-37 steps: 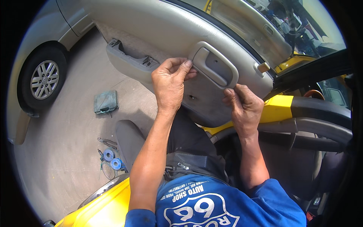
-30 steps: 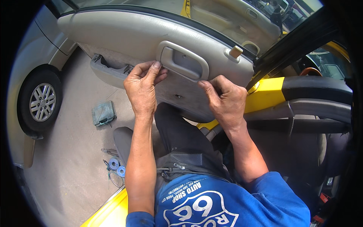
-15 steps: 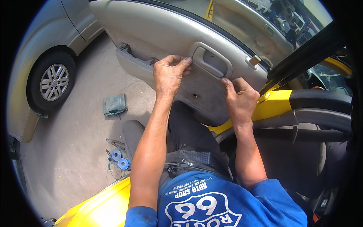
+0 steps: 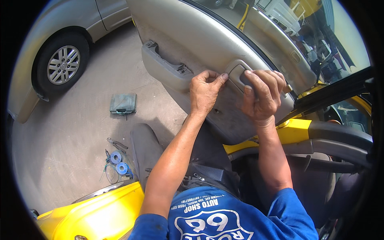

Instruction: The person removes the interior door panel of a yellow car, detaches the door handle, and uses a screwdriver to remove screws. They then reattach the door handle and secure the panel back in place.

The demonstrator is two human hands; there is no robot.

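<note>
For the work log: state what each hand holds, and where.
Both grip the door panel's handle bezel: left hand at its left edge, right hand over its recess.

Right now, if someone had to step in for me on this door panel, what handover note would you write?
Left hand: fingers curled on the left edge of the recessed handle bezel, thumb tip touching its frame.
Right hand: fingers hooked over the bezel's right side, covering most of it.
The grey door panel stands open in front of the person, with its armrest pull to the left.
On the concrete floor: a flat grey box, blue tape rolls and pliers.
Done: both hands placed on the bezel.
Left: the bezel still sits in the panel.
</note>
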